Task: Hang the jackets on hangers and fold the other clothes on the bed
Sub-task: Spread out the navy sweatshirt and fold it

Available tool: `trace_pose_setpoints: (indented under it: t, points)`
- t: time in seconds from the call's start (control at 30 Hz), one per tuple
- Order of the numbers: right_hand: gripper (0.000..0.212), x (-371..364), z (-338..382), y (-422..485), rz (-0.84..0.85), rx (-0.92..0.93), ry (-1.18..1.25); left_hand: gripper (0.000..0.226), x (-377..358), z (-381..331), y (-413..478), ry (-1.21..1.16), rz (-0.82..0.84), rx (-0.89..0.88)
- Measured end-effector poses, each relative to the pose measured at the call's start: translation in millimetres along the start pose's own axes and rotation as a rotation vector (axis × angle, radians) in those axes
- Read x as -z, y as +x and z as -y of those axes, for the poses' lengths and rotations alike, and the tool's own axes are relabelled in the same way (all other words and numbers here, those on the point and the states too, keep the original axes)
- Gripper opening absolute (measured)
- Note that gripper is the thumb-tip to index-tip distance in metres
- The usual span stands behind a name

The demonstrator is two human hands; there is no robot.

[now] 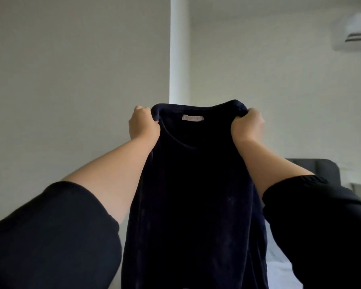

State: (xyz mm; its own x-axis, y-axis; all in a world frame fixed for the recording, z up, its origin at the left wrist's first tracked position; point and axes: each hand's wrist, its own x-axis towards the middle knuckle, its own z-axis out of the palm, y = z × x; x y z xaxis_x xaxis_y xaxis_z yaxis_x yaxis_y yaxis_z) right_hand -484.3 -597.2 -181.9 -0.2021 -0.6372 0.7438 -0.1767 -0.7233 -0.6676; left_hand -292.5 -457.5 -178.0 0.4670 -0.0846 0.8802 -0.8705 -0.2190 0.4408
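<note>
Pale walls fill most of the view, with a white pillar [179, 49] rising behind the hands and an air conditioner [357, 31] mounted high at the right edge. Low right: dark headboard [319, 170] and a strip of light bedding [279, 265].

Both arms are raised, dark sleeves pushed up to the forearms. A dark navy sweater [193, 195] hangs in the air between them, held up in front of the pillar, its lower part running out of the bottom of the view. Neckline faces the camera; a small pale label [193, 118] shows inside the collar.

Left hand [143, 124] grips the left shoulder of the sweater, fingers curled round bunched fabric. Right hand [248, 125] grips the right shoulder the same way, fingers closed over a fold. Fingertips on both hands are hidden in the cloth. Sweater body hangs straight and narrow between the forearms.
</note>
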Motion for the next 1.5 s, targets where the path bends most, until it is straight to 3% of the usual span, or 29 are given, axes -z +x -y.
trace_pose_setpoints:
  t: [0.27, 0.33, 0.4, 0.5, 0.57, 0.73, 0.87, 0.93, 1.0, 1.03, 1.07, 1.1, 1.2, 1.27, 1.37, 1.43, 1.5]
  points:
    - [0.022, 93, 2, 47, -0.291, 0.116, -0.099, 0.013, -10, -59, -6, -0.189, -0.044, 0.085]
    - [0.02, 108, -8, 56, -0.325, 0.176, -0.153, 0.014, -22, -59, -9, -0.171, 0.011, 0.104]
    - [0.022, 115, -31, 61, -0.296, 0.192, -0.266, 0.032, -42, -53, -21, -0.12, 0.157, 0.136]
    - [0.02, 112, -94, 54, -0.155, 0.134, -0.517, 0.058, -83, -32, -59, 0.016, 0.419, 0.154]
    - [0.019, 104, -147, 40, -0.006, 0.074, -0.675, 0.051, -119, -14, -91, 0.06, 0.554, 0.153]
    - [0.024, 68, -287, -18, 0.381, -0.12, -1.0, 0.003, -212, 29, -191, 0.292, 0.867, 0.166]
    - [0.029, 51, -393, -76, 0.651, -0.379, -1.165, 0.018, -276, 72, -277, 0.535, 1.156, 0.07]
    - [0.027, 39, -438, -103, 0.773, -0.542, -1.147, 0.017, -306, 99, -319, 0.524, 1.342, 0.229]
    - [0.022, 24, -475, -126, 0.843, -0.806, -1.044, 0.028, -326, 128, -351, 0.384, 1.556, 0.606]
    - [0.03, 14, -490, -134, 0.852, -0.947, -0.931, 0.034, -335, 141, -360, 0.256, 1.623, 0.725]
    - [0.033, 4, -501, -139, 0.841, -1.044, -0.829, 0.038, -345, 151, -363, 0.148, 1.646, 0.787]
    - [0.032, -7, -511, -141, 0.825, -1.048, -0.801, 0.039, -356, 158, -365, 0.042, 1.562, 0.873]
    - [0.037, -37, -534, -125, 0.684, -0.776, -0.886, 0.038, -397, 163, -357, -0.215, 1.167, 1.097]
    - [0.037, -52, -539, -99, 0.573, -0.605, -0.842, 0.039, -426, 157, -346, -0.26, 1.064, 1.118]
    - [0.039, -73, -542, -51, 0.537, -0.394, -0.835, 0.042, -457, 142, -321, -0.298, 0.996, 0.923]
    - [0.062, -87, -541, -30, 0.604, -0.317, -0.838, 0.054, -464, 132, -309, -0.337, 1.078, 0.711]
    - [0.084, -98, -542, -33, 0.657, -0.35, -0.835, 0.077, -466, 136, -313, -0.31, 1.195, 0.643]
